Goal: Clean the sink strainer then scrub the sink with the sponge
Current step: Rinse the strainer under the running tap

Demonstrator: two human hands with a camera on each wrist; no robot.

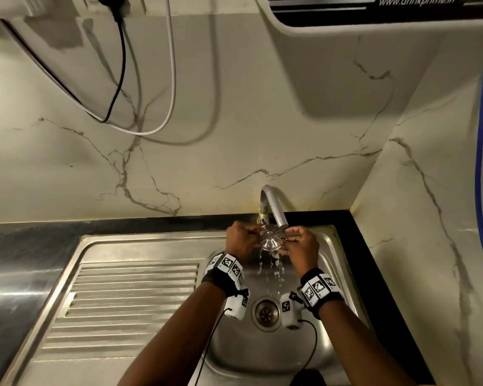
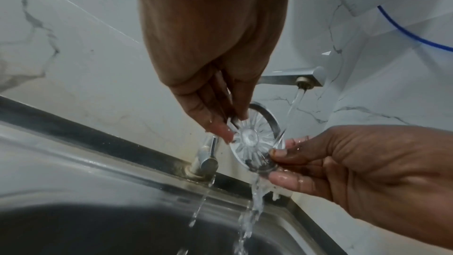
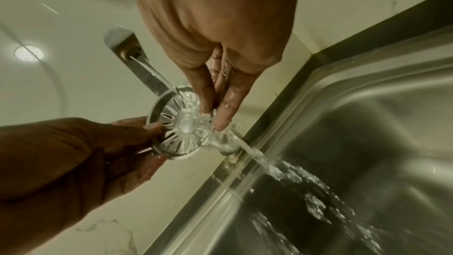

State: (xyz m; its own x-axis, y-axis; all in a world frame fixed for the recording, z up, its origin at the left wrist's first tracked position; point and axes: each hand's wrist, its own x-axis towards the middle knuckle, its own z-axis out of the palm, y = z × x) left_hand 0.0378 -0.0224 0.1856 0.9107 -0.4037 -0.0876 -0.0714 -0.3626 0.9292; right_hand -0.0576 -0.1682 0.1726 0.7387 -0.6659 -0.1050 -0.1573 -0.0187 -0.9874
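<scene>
The sink strainer (image 1: 270, 238), a round slotted metal disc, is held upright under running water from the faucet (image 1: 275, 210). My left hand (image 1: 252, 235) pinches its left rim; in the left wrist view its fingertips (image 2: 221, 130) lie on the strainer (image 2: 252, 140). My right hand (image 1: 290, 240) pinches the right rim between thumb and fingers (image 2: 278, 152). In the right wrist view, wet fingers (image 3: 221, 115) rest on the strainer (image 3: 182, 122) while the left hand (image 3: 153, 141) grips the opposite edge. Water falls into the steel sink (image 1: 333, 246). No sponge is in view.
The open drain (image 1: 266, 312) sits below the hands in the basin. A ribbed drainboard (image 1: 129, 299) lies to the left and a black counter edge (image 1: 360, 246) to the right. Cables (image 1: 151, 79) hang on the marble wall, and a water purifier (image 1: 360, 12) is mounted above.
</scene>
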